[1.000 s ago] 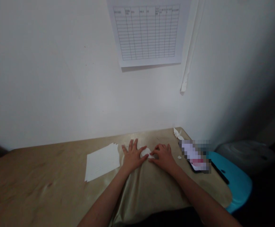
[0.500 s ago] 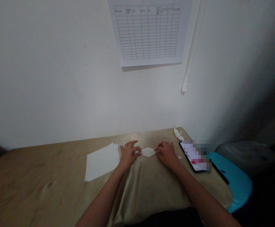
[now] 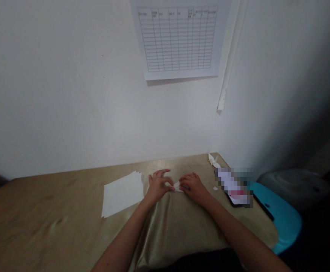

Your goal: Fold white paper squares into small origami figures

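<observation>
Small white folded paper [image 3: 176, 186], peaked along its far edge, held between left grip [image 3: 158, 184] and right grip [image 3: 193, 187], right part hidden behind fingers.

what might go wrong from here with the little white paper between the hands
The small white paper could crease crookedly, since the left hand and right hand hide part of it. The tablecloth is rucked just below the hands, so it might shift underneath. The stacked sheets lie close to the left forearm, which may nudge them.
</observation>
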A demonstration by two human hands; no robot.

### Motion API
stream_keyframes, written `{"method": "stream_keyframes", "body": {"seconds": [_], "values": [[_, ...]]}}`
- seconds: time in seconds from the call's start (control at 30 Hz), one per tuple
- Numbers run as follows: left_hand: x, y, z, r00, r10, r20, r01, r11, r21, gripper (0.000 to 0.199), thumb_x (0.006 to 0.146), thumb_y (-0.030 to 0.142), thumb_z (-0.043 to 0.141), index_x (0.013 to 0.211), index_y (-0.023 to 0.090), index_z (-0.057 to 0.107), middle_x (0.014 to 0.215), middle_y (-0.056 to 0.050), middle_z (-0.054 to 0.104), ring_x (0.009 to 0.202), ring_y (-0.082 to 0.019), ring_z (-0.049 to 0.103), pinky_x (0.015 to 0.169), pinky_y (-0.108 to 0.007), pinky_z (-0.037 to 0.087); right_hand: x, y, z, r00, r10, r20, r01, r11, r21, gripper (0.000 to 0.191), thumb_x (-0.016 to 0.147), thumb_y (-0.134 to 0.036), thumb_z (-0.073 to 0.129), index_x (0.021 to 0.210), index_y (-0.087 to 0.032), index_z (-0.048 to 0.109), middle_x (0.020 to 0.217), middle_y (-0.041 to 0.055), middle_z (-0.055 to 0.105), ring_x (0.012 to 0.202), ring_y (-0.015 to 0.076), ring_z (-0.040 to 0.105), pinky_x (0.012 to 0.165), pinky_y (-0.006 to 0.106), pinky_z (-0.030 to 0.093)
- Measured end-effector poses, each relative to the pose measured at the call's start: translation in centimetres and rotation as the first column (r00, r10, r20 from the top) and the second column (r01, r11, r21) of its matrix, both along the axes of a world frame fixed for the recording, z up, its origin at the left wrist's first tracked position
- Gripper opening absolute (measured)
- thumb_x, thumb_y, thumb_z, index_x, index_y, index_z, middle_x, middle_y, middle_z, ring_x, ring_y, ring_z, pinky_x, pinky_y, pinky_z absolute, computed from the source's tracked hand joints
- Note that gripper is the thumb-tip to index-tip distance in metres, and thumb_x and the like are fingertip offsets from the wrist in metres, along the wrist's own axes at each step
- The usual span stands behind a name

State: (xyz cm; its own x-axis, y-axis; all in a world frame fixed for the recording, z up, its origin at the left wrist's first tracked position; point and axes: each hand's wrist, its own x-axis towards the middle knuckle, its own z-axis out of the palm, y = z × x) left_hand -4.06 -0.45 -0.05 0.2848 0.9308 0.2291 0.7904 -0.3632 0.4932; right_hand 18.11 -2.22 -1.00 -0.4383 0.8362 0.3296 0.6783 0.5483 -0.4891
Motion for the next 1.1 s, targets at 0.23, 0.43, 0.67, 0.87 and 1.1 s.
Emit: {"method": "stream_keyframes", "body": {"seconds": [0.23, 0.43, 0.67, 0.87, 1.1], "values": [[-0.5, 0.1, 0.6, 0.999, -0.019, -0.040, 0.018, 1.000, -0.010, 0.010, 0.068, 0.033, 0.085, 0.074, 0.031, 0.077, 0.142, 0.001, 0.055, 0.136, -0.033, 0.036, 0.114, -0.067, 0.014, -0.5, -0.2, 0.3, 0.999, -0.037, 0.030, 0.038, 0.999, -0.023, 0.010, 0.092, -0.024, 0.061, 0.100, -0.022, 0.066, 0.112, 0.0056, 0.069, 0.112, 0.0215, 0.058, 0.113, 0.051, 0.020], [-0.8, 0.3, 1.2, 0.995, -0.015, -0.103, 0.011, 0.999, -0.042, 0.014, 0.065, 0.035, 0.087, 0.072, 0.029, 0.075, 0.143, 0.001, 0.055, 0.136, -0.035, 0.035, 0.109, -0.074, 0.011, -0.7, -0.1, 0.0, 0.998, -0.062, 0.032, 0.063, 0.998, -0.025, 0.010, 0.090, -0.026, 0.064, 0.099, -0.022, 0.065, 0.110, 0.0050, 0.069, 0.112, 0.0219, 0.057, 0.111, 0.049, 0.023], [-1.3, 0.4, 1.4, 0.990, -0.031, -0.135, 0.022, 0.998, -0.064, 0.007, 0.071, 0.030, 0.082, 0.074, 0.031, 0.076, 0.145, 0.002, 0.054, 0.137, -0.034, 0.034, 0.109, -0.075, 0.012, -0.7, -0.2, 0.1, 0.997, -0.075, 0.023, 0.076, 0.996, -0.038, 0.008, 0.089, -0.024, 0.065, 0.097, -0.021, 0.064, 0.108, 0.0029, 0.068, 0.110, 0.0206, 0.058, 0.113, 0.051, 0.019], [-1.7, 0.2, 1.5, 0.984, -0.025, -0.179, 0.014, 0.998, -0.059, 0.005, 0.076, 0.027, 0.077, 0.078, 0.031, 0.077, 0.147, 0.001, 0.051, 0.138, -0.036, 0.034, 0.107, -0.077, 0.012, -0.7, 0.0, 0.1, 0.997, -0.063, 0.035, 0.065, 0.997, -0.053, 0.008, 0.091, -0.020, 0.061, 0.098, -0.022, 0.066, 0.108, 0.0024, 0.068, 0.111, 0.0191, 0.058, 0.111, 0.047, 0.021], [-2.0, 0.1, 1.3, 0.983, -0.038, -0.179, 0.028, 0.998, -0.060, 0.006, 0.077, 0.034, 0.076, 0.083, 0.031, 0.075, 0.147, -0.001, 0.050, 0.137, -0.037, 0.034, 0.107, -0.077, 0.011, -0.6, 0.0, 0.0, 0.997, -0.069, 0.017, 0.069, 0.997, -0.023, 0.006, 0.091, -0.021, 0.061, 0.095, -0.021, 0.065, 0.105, 0.0029, 0.068, 0.107, 0.0193, 0.057, 0.107, 0.043, 0.028]]}}
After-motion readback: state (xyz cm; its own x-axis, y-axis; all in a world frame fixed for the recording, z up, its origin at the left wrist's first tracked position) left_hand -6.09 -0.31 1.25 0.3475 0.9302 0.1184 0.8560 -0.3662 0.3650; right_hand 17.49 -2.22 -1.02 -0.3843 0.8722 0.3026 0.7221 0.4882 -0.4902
